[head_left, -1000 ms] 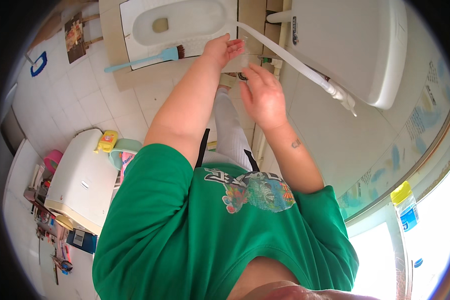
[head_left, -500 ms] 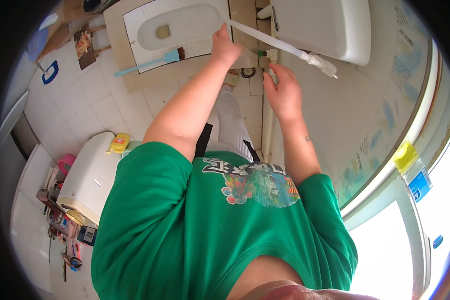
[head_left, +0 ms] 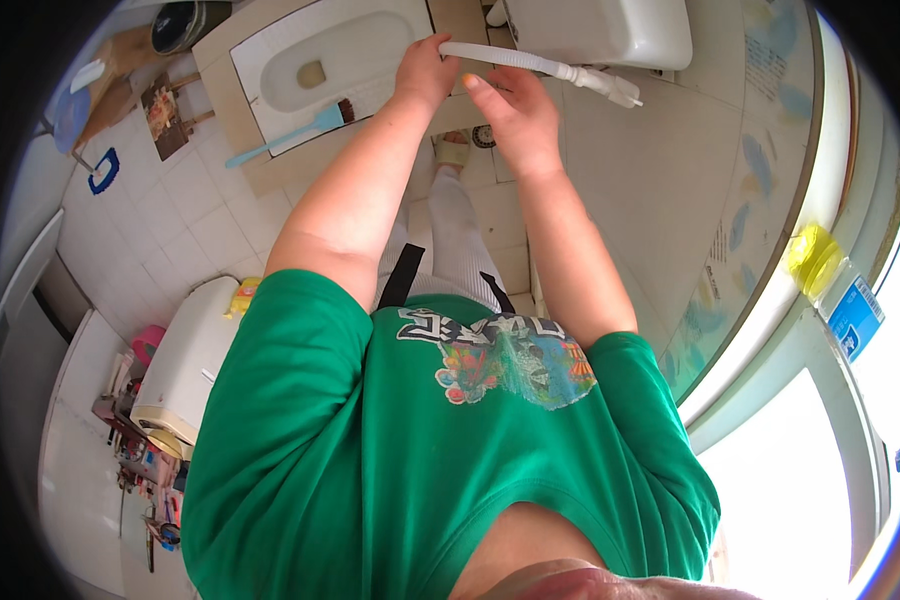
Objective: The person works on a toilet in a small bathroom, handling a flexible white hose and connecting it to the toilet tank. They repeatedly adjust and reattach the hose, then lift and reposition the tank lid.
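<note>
My left hand [head_left: 427,72] is closed around one end of a white ribbed hose [head_left: 505,56], over the right edge of the white squat toilet [head_left: 370,40]. From that hand the hose runs to the right and ends in a thicker white fitting [head_left: 602,84] that sticks out past my right hand. Just below the hose, my right hand [head_left: 525,120] is open, its thumb apart from the fingers. Its fingertips lie close under the hose; whether they touch it I cannot tell.
A light blue brush [head_left: 295,132] lies along the toilet's near edge. Upper right is a white cistern [head_left: 600,30]. A round floor drain [head_left: 483,136] sits beside my sandalled foot [head_left: 452,150]. On the left stand a white washing machine [head_left: 195,350] and a dark bucket [head_left: 185,25].
My right hand has risen and moved left, from beside a small pipe valve to just under the hose. The hose now lies flatter, and the whole view has shifted slightly.
</note>
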A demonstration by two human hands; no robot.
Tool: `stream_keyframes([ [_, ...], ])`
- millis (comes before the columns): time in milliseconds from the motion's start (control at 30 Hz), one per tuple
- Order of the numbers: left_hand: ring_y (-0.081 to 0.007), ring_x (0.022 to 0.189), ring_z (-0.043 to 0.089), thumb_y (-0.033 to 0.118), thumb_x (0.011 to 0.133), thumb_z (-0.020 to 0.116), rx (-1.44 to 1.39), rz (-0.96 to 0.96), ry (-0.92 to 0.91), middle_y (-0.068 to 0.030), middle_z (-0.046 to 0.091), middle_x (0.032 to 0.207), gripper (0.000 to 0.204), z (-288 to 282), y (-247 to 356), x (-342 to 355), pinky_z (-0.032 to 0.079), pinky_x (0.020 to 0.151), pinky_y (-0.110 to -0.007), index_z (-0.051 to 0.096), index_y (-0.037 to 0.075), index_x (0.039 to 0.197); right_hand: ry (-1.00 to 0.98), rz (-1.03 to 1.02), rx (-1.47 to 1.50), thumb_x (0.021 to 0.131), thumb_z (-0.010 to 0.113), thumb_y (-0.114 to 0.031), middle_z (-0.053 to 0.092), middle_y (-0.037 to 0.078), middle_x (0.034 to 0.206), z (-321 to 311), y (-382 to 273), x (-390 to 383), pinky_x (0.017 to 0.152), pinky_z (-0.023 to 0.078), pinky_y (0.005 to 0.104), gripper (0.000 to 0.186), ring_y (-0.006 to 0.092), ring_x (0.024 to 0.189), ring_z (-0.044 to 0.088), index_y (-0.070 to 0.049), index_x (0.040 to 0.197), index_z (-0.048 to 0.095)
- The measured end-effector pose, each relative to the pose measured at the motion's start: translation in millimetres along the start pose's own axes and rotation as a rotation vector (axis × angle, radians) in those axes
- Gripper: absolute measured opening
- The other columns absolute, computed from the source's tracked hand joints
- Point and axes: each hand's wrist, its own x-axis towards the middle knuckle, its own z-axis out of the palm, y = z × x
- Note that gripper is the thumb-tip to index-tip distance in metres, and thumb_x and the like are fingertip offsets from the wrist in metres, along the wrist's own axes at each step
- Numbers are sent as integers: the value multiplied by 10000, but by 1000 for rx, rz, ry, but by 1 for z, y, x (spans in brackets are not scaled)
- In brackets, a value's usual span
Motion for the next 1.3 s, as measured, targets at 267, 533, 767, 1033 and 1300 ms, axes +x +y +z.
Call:
stream_keyframes([
  [267, -305, 968, 629, 356, 834, 603, -9, 4, 62, -166, 664, 1025, 455, -9, 33, -11, 485, 837, -368, 592, 71, 1188, 369, -629, -474, 733, 754, -193, 628, 108, 913, -31, -1, -29, 727, 497, 331, 361, 266, 811, 597, 14, 989, 606],
  [533, -298, 991, 619, 346, 864, 571, -146, 13, -88, -157, 658, 1050, 418, -9, 68, -28, 480, 846, -366, 587, 79, 1186, 519, -787, -667, 730, 777, -271, 350, 270, 1340, -43, -9, -18, 997, 338, 498, 744, 437, 1213, 366, 18, 1294, 387],
  [767, -309, 1018, 609, 340, 868, 561, -93, -67, -265, -162, 642, 1088, 430, -5, 96, -36, 474, 875, -377, 562, 76, 1207, 510, -741, -674, 745, 758, -271, 316, 285, 1374, -46, -9, -18, 1022, 321, 508, 765, 452, 1248, 338, 39, 1313, 351],
  [1033, -303, 1023, 610, 298, 828, 607, 18, 14, -86, -173, 635, 1107, 557, -14, 65, -24, 479, 878, -380, 474, 48, 1308, 506, -843, -556, 758, 654, -55, 407, 284, 1336, -60, -7, -40, 1008, 367, 459, 573, 420, 1216, 423, 74, 1262, 414],
  [1300, -339, 1078, 565, 193, 849, 537, 150, -32, 41, -169, 564, 1208, 406, -38, 70, -43, 470, 913, -412, 527, 59, 1232, 464, -867, -495, 755, 652, -41, 468, 265, 1303, -69, -9, -39, 997, 392, 432, 498, 404, 1174, 481, 57, 1214, 484],
])
